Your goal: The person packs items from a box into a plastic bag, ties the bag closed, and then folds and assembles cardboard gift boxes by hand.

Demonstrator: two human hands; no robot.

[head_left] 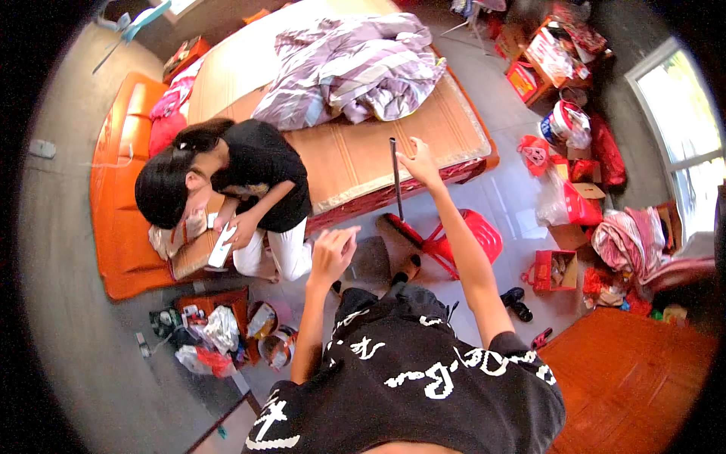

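My left hand [333, 253] is raised at the centre, its fingers loosely apart and nothing seen in them. Reaching forward over the bed's near edge, my right hand [420, 163] has its fingers spread and holds nothing visible. Just left of it stands a thin dark pole [396, 178], with a narrow gap seeming to lie between them. The pole's lower end comes down beside a red plastic stool [473, 240]. A grey flat object [370, 261] lies on the floor to the right of my left hand.
Another person [265, 170] in a black top leans over the bed corner, holding a white phone-like object [221, 247]. A striped quilt [355, 72] lies on the bed [446, 140]. Bags and bins stand at lower left; boxes, a red carton [554, 270] and black slippers [516, 303] are at right.
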